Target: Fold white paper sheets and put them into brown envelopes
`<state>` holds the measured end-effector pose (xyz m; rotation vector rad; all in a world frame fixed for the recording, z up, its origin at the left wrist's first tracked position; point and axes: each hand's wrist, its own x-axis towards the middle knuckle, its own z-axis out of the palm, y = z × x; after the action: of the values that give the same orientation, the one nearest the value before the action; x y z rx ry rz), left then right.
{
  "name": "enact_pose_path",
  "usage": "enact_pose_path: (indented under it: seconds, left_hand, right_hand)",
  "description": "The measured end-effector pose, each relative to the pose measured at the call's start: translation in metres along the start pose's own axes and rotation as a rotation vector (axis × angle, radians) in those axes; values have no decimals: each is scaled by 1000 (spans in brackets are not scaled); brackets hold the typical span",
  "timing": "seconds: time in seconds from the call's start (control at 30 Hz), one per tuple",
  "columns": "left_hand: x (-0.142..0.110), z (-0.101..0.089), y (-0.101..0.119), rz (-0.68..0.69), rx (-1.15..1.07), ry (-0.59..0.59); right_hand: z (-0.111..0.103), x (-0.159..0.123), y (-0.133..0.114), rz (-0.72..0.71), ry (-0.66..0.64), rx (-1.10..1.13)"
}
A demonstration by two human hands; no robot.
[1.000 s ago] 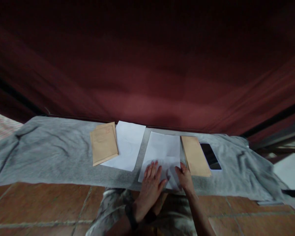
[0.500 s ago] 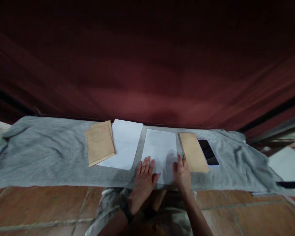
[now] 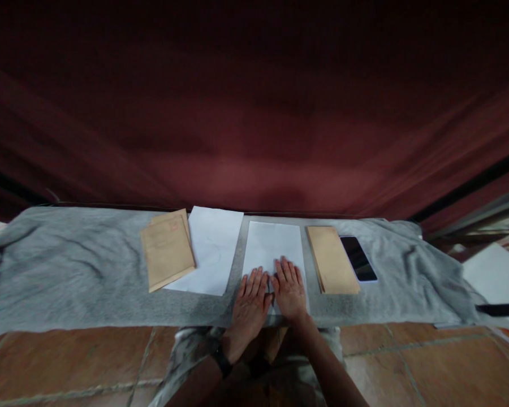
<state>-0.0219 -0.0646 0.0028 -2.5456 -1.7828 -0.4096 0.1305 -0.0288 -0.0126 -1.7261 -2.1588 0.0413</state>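
A white sheet of paper (image 3: 274, 240) lies in front of me on a narrow surface covered with grey cloth. My left hand (image 3: 250, 299) rests flat on its lower left part, fingers stretched out. Beside it, my right hand (image 3: 289, 288) also lies flat on the paper, with the thumbs close together. Both palms hide the sheet's near portion. To the right sits a stack of brown envelopes (image 3: 334, 260). On the left, more brown envelopes (image 3: 168, 251) overlap another white sheet (image 3: 215, 249).
A dark-screened phone (image 3: 358, 259) lies right of the envelope stack. Grey cloth (image 3: 80, 265) drapes the surface, with folds at both ends. A dark red curtain-like backdrop (image 3: 254, 181) rises behind. A white panel (image 3: 496, 277) stands at far right above the tiled floor (image 3: 76, 356).
My right hand has moved left from the paper's right edge and now lies flat on the sheet beside my left hand. The left hand stays in nearly the same place.
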Motion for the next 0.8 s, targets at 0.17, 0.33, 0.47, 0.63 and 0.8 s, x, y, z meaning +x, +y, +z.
enact_pose_path:
  seconds: [0.17,0.33,0.47,0.63,0.8]
  left_hand:
    - [7,4,0,-110,-13,6]
    - [30,8,7,-104,-38,-3]
    - [39,16,13,12,-91,-13]
    - [36,16,9,-18,-75,-29]
    - [29,6,0,-99,-67,-12]
  right_hand:
    - [1,-6,4,89,22,-56]
    - [0,-7,7,105,14,-54]
    - [-1,-8,9,81,16,-36]
    - [-7,-12,12,29,31,-42]
    - [-10,-15,14,64,30,-44]
